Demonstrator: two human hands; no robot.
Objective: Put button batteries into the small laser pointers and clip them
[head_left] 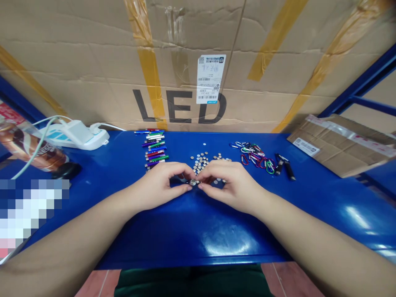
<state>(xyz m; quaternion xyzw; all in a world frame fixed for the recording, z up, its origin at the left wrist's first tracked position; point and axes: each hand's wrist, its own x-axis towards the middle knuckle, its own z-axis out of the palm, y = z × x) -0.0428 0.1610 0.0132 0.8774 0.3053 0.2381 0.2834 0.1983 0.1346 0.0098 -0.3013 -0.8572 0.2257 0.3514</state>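
Open tabletop (pixel 216 243) spreads in front of the left hand (pixel 157 185) and right hand (pixel 232 185), toward the near edge. Ahead of them, coin batteries (pixel 201 163) block a straight reach, with small flashlights (pixel 154 148) to the left and carabiners (pixel 252 156) to the right. A cardboard box (pixel 185 62) closes off the far edge.

Work surface: the blue tabletop (pixel 216 243), glossy painted metal. Resting on it: button cells (pixel 199 163), smooth bright metal; carabiner clips (pixel 252 156), coloured metal with a sheen; pen lights (pixel 154 148), glossy metal tubes. Behind it: cardboard box (pixel 93 62), matt, rough paper, under shiny packing tape (pixel 148 70).
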